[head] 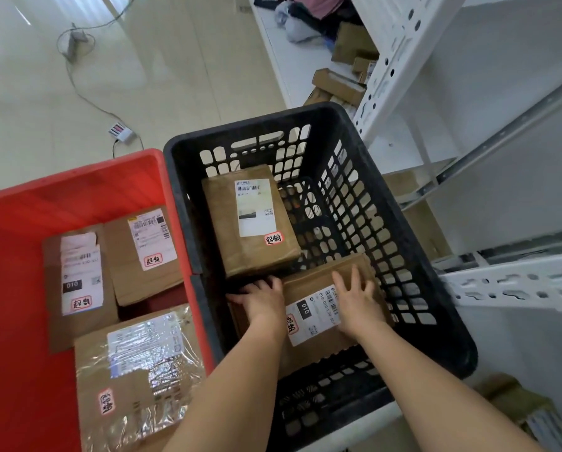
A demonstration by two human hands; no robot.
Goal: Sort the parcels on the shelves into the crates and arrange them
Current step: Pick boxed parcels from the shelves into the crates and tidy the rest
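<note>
Black slotted crate (188,151) sits w/ its left wall touching the red crate (28,207), both on the pale floor (175,60). Both hands are down in the black crate's near half on a cardboard parcel (318,340) lying flat, label up, against the right wall. Left hand (263,301) is at the parcel's left edge, fingers curled over that edge. Right hand (357,305) lies flat on the parcel's top by the far right corner, fingers spread wide, not wrapped round anything. Second parcel (250,223) lies in the far half, toward the left wall, label up, just beyond the held one; can't tell if they touch. Red crate holds 3 parcels: two side by side at mid-crate (80,275) (146,249) and a plastic-wrapped one (136,373) at the near right corner. White metal shelving (403,53) stands right of the black crate w/ more boxes (338,83) on a low shelf.
</note>
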